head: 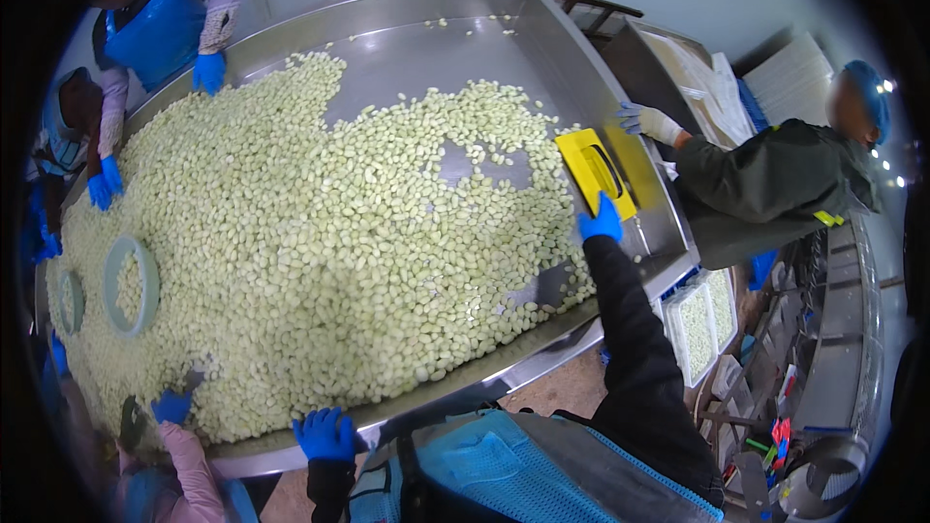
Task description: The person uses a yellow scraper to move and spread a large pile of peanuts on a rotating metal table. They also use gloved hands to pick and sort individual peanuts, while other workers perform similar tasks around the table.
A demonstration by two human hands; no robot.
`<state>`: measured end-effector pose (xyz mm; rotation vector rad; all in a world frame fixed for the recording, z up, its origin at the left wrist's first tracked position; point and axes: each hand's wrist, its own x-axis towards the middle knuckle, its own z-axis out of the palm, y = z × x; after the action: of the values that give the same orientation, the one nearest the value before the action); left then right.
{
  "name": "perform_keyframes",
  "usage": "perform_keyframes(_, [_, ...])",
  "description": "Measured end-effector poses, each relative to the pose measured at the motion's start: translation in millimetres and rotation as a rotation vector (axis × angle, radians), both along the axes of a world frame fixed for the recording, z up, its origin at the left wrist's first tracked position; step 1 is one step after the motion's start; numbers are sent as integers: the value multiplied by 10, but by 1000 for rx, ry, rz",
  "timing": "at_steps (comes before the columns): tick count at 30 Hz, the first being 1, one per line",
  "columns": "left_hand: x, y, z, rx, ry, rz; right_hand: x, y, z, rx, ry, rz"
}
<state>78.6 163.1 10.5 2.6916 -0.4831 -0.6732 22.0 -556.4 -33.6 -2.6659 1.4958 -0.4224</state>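
Note:
A wide layer of pale green, oval, bean-like pieces [327, 232] covers much of a stainless steel sorting table [436, 51]. My right hand [601, 219], in a blue glove, reaches out to the lower edge of a yellow plastic float-like board with a black handle [590, 167]. The board stands against the right edge of the pieces; how the fingers grip it is partly hidden. My left hand [325, 436], also blue-gloved, rests on the table's near rim with no object visible in it.
Two pale green bowls [149, 290] sit among the pieces at the left. Co-workers' gloved hands [209, 73] are along the far and left sides; one works near my left [172, 407]. A person in dark green [755, 181] stands right, beside filled white crates [690, 334].

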Motion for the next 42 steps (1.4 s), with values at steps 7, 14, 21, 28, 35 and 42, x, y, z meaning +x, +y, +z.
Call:
perform_keyframes(7, [-348, -379, 7, 60, -257, 30, 192, -1419, -132, 81, -23, -150])
perform_keyframes(14, [-440, -409, 47, 114, -254, 121, 460, -1407, -233, 207, 185, -53])
perform_keyframes(21, [-426, -433, -20, 84, -302, 116, 375, -1280, -387, 451, 73, 8])
perform_keyframes(28, [-423, -451, -13, 52, -315, 128, -48, -965, -90, 198, 139, -133])
perform_keyframes(35, [-435, -461, -76, 5, -367, 115, 114, 21, -241, 294, 78, 61])
perform_keyframes(42, [-418, -445, -77, -1, -383, 73, 844, 2161, 293, 589, 112, 504])
